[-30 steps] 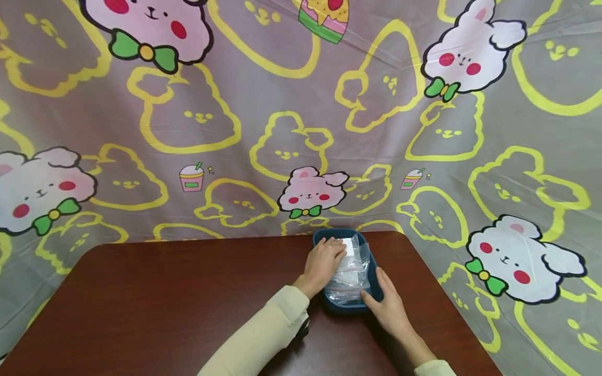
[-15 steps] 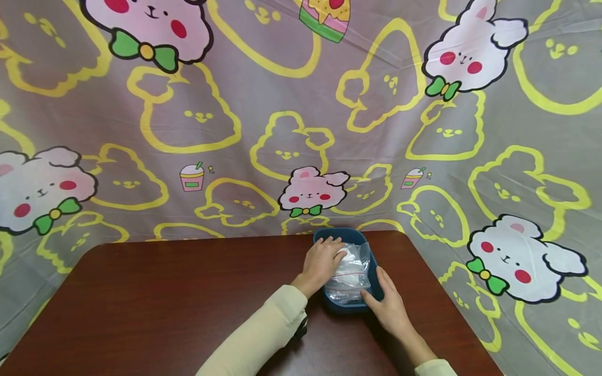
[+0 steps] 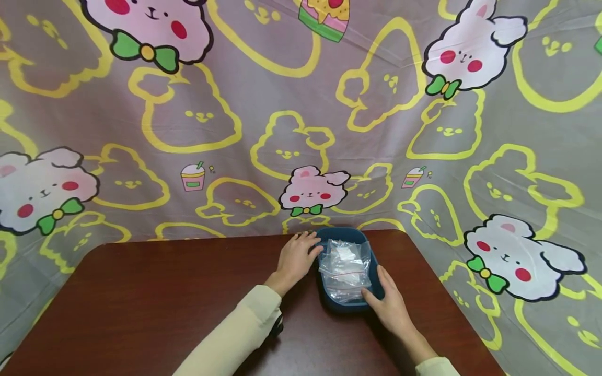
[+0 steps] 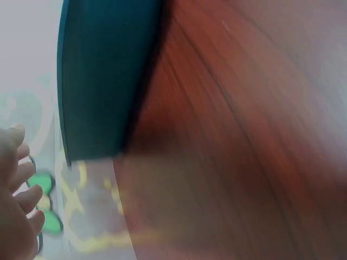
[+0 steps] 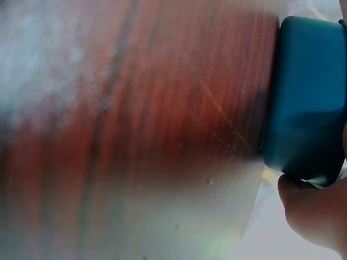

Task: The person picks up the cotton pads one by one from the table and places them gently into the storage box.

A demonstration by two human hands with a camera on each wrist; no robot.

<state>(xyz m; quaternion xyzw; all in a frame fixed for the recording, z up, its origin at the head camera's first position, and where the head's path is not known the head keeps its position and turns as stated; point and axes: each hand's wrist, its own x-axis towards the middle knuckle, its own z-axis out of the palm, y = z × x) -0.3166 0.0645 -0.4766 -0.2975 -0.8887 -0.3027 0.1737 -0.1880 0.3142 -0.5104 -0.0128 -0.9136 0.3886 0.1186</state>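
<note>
A dark blue plastic box (image 3: 345, 306) with rounded corners stands at the far right of the table. Inside it lie clear zip-lock bags (image 3: 347, 269) with a red seal line and something white in them. My left hand (image 3: 293, 261) is just left of the box, fingers extended toward its far left rim; in the left wrist view those fingers (image 4: 21, 179) are apart from the box wall (image 4: 105, 81). With the right hand (image 3: 390, 303) I hold the box's near right side, thumb over the rim and fingers along the outside. The right wrist view shows that thumb (image 5: 309, 206) close to the box (image 5: 309, 92).
The brown wooden table (image 3: 164, 303) stretches away to the left of the box. Behind the table and along its right side hangs a grey cloth (image 3: 226, 130) with a rabbit print, close to the box's far end.
My left hand has lifted off the bags and moved left out of the box, so the bags show fully. The right hand stays at the box's side.
</note>
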